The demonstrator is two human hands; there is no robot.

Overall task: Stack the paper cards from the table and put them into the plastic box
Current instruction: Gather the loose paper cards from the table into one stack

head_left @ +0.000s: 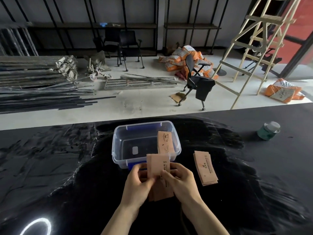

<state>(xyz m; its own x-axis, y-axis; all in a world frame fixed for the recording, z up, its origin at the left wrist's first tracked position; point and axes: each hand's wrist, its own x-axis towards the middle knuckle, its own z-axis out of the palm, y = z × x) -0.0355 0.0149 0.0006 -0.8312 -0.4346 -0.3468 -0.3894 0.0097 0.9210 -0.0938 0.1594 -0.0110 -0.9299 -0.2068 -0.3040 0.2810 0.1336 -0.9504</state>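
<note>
At bench centre, near edge: both hands work a bundle of paper cards [158, 168] just short of the plastic box [118, 145]. Left hand [138, 181] is closed around the bundle's left edge, thumb on the face, fingers behind. Right hand [180, 179] is closed on the right edge, thumb pressing the front. The bundle is held roughly upright, its top edge overlapping the box's near wall in view; the lower cards are fanned and not squared. Whether any lower card touches the bench cannot be told. One card [165, 142] leans inside the box against its wall at 3 o'clock, tilted rather than flat. A second loose stack [205, 167] lies flat on the bench at 3 o'clock from the hands, apart from the box, slightly splayed. A green jar [268, 131] stands well off at 2 o'clock, no part of the job. Judgement: stacking is underway, bundle not yet aligned; the bench stack remains to be gathered. Risks: the splayed lower cards could slip from the grip if either thumb eases before the edges are tapped square. Lowering the bundle onto the leaning card may knock it over or leave the pile sitting crooked. The light box may slide on the glossy black bench [67, 167] if the bundle catches its near rim.
</note>
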